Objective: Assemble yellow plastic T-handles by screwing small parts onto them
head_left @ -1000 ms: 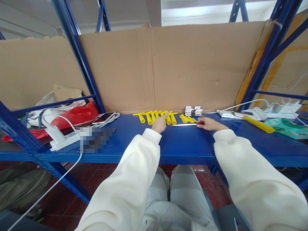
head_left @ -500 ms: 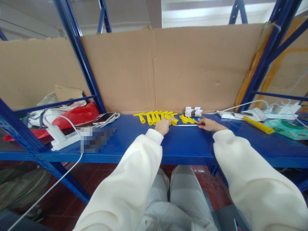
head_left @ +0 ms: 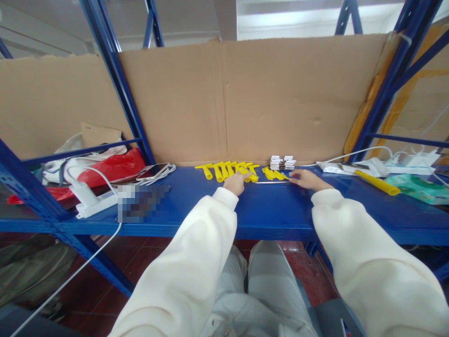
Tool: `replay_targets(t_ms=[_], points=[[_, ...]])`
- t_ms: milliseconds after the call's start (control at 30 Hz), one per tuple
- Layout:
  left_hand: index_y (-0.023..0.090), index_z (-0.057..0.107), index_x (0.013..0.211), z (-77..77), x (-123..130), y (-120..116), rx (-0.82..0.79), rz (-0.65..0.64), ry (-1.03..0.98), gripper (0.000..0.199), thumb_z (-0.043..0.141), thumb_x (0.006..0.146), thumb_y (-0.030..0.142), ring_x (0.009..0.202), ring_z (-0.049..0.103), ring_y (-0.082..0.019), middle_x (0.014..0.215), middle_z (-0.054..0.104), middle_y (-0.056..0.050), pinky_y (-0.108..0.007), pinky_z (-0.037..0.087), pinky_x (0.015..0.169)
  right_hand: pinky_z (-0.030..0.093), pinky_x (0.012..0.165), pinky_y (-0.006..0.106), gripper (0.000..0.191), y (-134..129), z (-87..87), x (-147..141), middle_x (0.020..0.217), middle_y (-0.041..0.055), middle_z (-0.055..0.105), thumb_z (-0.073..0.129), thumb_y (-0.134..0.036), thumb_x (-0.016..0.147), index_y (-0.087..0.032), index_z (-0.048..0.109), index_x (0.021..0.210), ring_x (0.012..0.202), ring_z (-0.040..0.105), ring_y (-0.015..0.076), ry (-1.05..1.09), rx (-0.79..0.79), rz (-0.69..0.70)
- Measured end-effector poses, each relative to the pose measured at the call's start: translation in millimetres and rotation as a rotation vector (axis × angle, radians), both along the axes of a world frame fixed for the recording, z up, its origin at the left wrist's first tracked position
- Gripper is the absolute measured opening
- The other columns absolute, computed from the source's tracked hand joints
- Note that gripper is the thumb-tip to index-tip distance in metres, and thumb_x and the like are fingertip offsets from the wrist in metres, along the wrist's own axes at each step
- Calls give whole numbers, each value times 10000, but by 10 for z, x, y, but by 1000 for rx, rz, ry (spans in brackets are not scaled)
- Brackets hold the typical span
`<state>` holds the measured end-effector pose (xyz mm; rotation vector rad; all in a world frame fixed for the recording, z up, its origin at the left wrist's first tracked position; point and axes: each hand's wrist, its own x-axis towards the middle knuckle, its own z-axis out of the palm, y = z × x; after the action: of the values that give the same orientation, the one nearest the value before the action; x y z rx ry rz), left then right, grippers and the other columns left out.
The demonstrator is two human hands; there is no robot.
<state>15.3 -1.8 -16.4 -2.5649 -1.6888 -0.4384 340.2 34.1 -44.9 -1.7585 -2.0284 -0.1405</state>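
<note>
My left hand rests at the right part of a row of yellow T-shaped plastic pieces, its index finger stretched over them. Whether it presses on one is too small to tell. My right hand has its fingertips drawn together beside a small pile of flat yellow pieces; whatever they pinch cannot be made out. Between the hands a thin pale rod lies on the blue shelf. Behind the pile stand two stacks of small white pieces.
Cardboard walls off the back. At left are a white power strip, a phone with a cable and a red bag. To the right lie a yellow tube, a green packet and white cables.
My right hand has shifted slightly up toward the small yellow pieces, its fingers moving off the rod's end. The left hand has drawn back slightly to the left.
</note>
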Motion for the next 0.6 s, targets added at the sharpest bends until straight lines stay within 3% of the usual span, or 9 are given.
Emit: replay_targets(t_ms=[300, 600], points=[[304, 542, 1542, 8, -19, 14, 9, 25, 69, 581, 423, 994, 155, 1213, 668, -302, 1361, 671, -119, -446, 516, 1058, 559, 966, 371, 271, 158, -47, 93, 1046, 68, 820, 609, -347, 908, -253, 821, 1048, 1014, 745, 252, 138, 38, -55], [315, 516, 1560, -6, -19, 33, 14, 5, 75, 596, 438, 990, 158, 1218, 659, -286, 1357, 672, -114, -426, 507, 1066, 552, 940, 383, 287, 228, 13, 66, 1072, 75, 816, 626, -294, 880, -270, 832, 1077, 1036, 739, 278, 81, -74, -252]])
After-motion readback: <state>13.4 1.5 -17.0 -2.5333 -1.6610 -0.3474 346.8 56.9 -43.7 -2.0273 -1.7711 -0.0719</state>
